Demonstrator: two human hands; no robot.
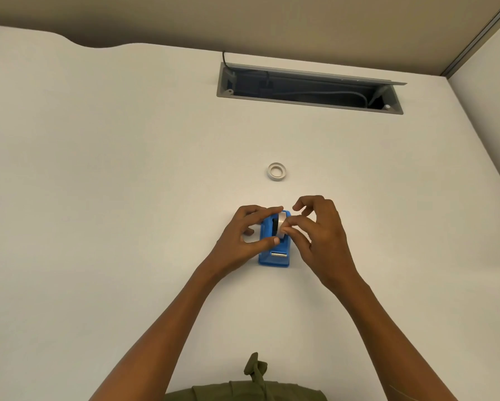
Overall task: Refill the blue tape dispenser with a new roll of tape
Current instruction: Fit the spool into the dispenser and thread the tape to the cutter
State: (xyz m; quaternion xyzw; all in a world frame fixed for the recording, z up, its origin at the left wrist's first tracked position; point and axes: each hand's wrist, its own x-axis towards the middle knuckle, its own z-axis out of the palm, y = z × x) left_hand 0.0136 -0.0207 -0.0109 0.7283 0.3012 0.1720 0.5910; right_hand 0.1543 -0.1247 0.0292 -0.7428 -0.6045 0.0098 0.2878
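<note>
The blue tape dispenser point(274, 253) stands on the white desk, its metal cutter facing me. A roll of tape point(280, 225) sits in its cradle, partly covered by fingers. My left hand point(243, 237) wraps the dispenser's left side, index finger over the top of the roll and thumb against the blue body. My right hand point(318, 230) pinches the roll's right side with thumb and fingertips. A second, whitish ring of tape point(277, 171) lies flat on the desk beyond the dispenser, apart from both hands.
An open grey cable tray point(309, 88) with dark cables is recessed into the desk at the back. A partition wall point(480, 39) runs along the right. The white desk surface point(112, 198) spreads on all sides. Olive clothing point(251, 386) shows at the bottom.
</note>
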